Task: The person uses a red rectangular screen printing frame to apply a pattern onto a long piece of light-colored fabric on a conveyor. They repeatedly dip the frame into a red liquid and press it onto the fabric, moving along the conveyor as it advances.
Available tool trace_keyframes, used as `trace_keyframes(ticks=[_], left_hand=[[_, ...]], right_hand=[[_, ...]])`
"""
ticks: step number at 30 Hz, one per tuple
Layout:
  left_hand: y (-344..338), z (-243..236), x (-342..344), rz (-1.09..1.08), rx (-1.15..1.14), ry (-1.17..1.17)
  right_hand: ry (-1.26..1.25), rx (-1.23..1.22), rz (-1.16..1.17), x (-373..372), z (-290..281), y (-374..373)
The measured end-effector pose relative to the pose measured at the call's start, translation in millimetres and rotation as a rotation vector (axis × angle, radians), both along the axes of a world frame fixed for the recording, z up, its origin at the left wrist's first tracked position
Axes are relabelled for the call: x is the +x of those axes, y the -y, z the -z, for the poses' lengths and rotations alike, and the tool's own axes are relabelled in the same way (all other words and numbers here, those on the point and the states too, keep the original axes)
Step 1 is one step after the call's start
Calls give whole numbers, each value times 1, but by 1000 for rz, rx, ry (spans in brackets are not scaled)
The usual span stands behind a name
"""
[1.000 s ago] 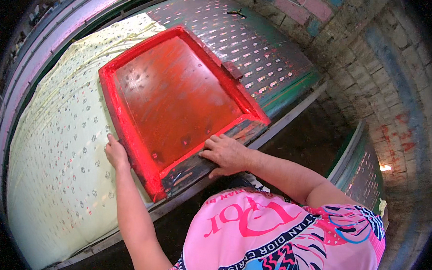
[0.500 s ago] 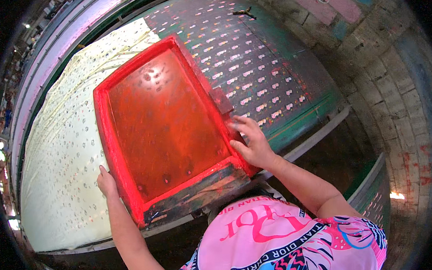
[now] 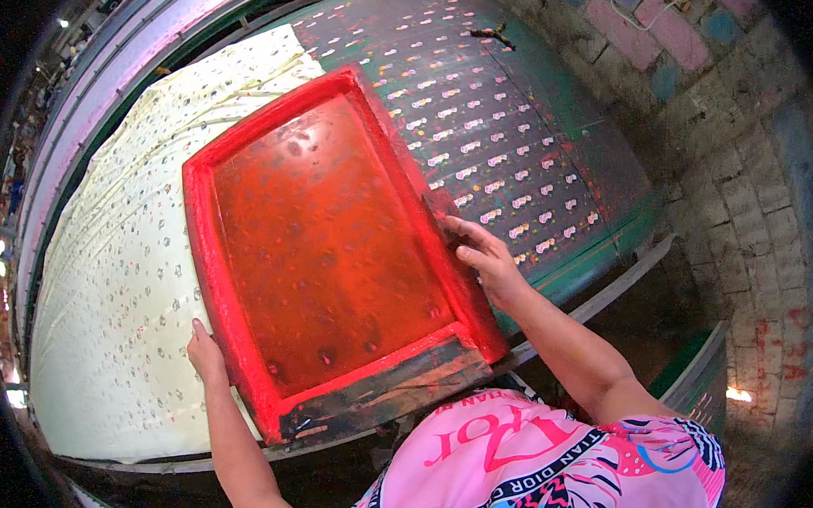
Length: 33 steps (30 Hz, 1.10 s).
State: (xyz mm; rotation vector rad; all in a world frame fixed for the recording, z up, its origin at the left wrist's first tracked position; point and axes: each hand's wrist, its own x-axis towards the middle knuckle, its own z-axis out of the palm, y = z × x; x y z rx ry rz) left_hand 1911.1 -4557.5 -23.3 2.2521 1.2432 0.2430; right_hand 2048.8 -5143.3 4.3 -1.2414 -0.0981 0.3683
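A large red screen printing frame (image 3: 333, 249) lies across the table, its mesh stained red and its near end dark and worn. My left hand (image 3: 207, 355) is closed on the frame's left edge, thumb up, with its other fingers mostly hidden. At the right edge, by a small wooden block (image 3: 439, 203), my right hand (image 3: 489, 257) grips the side with bent fingers. Under the frame's left side is pale yellow fabric (image 3: 119, 297) with small scattered prints. To its right the dark table surface (image 3: 557, 136) bears rows of small pink-and-white printed motifs.
A dark twig-like piece (image 3: 493, 36) lies on the far part of the table. A metal rail (image 3: 602, 294) runs along the near table edge. Brick wall and floor (image 3: 724, 173) are at the right, with a white cable (image 3: 629, 17) at the top. Another long table (image 3: 86, 96) stands at the far left.
My right hand has shifted along the frame's right edge and its fingers have closed on it. The whole scene has shifted slightly in view; the left hand stays at the left edge.
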Motion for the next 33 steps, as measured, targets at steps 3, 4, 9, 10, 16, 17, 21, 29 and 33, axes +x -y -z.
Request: trace_keyframes(ticks=[3,4,9,10,16,17,21,29,33], left_hand=[[0,-3,0,-1,-45,53],[-1,-1,-3,1,-62,68],[-9,7,-12,-61,-215,218],[-10,8,-10,-47,-214,234],[7,-32,4,-167,-738,485],[-4,-45,3,-117,-860,442],[7,-94,28,-38,-1022,499],[135,-228,88,13,-891,674],[229,-254,97,6,-915,766]], right_hand=[[-5,20,1,-4,0,7],[57,-25,-17,-4,-6,5],[235,-63,-48,-11,-47,-2],[222,-33,-35,-13,-51,-3],[296,50,-65,10,-96,2],[212,155,-77,23,-107,4],[371,108,-167,82,-178,23],[520,275,-241,177,-245,136],[811,195,-224,207,-245,223]])
